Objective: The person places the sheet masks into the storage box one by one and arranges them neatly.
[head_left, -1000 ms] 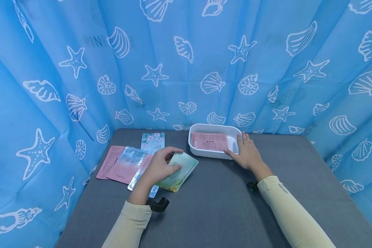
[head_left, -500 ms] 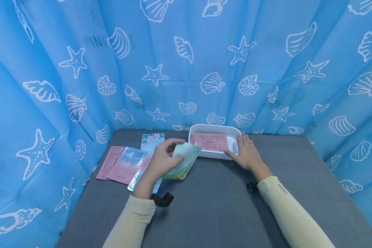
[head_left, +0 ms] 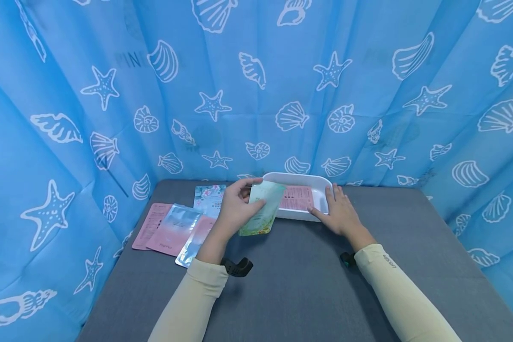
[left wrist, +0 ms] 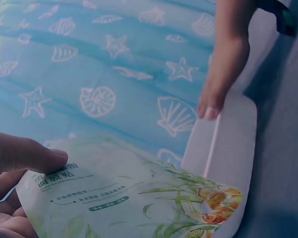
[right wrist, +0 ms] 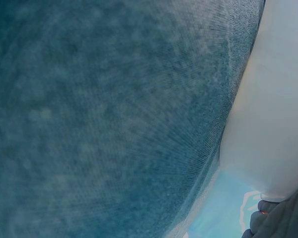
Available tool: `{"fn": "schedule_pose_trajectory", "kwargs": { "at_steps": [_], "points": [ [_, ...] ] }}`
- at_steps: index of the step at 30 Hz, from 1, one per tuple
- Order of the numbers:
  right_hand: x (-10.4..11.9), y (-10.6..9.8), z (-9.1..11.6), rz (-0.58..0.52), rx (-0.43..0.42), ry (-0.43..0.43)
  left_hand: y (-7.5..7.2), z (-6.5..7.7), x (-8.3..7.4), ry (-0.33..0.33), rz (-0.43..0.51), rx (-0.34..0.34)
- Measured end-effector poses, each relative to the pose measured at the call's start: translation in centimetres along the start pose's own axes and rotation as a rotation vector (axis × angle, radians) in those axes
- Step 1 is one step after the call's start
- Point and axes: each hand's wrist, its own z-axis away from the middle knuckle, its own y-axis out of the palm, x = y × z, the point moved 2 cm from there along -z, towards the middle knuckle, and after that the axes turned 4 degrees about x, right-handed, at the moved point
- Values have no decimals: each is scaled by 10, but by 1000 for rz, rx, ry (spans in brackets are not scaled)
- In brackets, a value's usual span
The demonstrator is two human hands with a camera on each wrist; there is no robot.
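Note:
My left hand pinches a green and white face mask sachet between thumb and fingers. The sachet is raised and tilted, in front of the left end of a white plastic bin. In the left wrist view, leaves and orange shapes are printed on the sachet, and the thumb presses its near edge. My right hand rests against the right end of the bin, fingers fairly straight, thumb at the front rim. A pink sachet lies in the bin, its left part hidden behind the green one.
On the left of the grey table lie a pink sachet, a pink and silver sachet, another pink and silver one overlapping it, and a floral blue sachet. A blue shell-print curtain hangs behind the table.
My left hand has lifted the green face mask sachet off the others and carried it right and away from me, up to the bin. My right hand has stayed at the bin.

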Motion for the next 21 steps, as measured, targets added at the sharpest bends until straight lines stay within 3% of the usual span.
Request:
{"fn": "schedule_pose_trajectory", "kwargs": {
  "at_steps": [8, 21],
  "points": [
    [1, -2, 0, -4, 4, 7, 14, -15, -6, 68, 13, -4],
    [2, -1, 1, -2, 18, 17, 33, -38, 4, 86, 58, -57]
  ]
}}
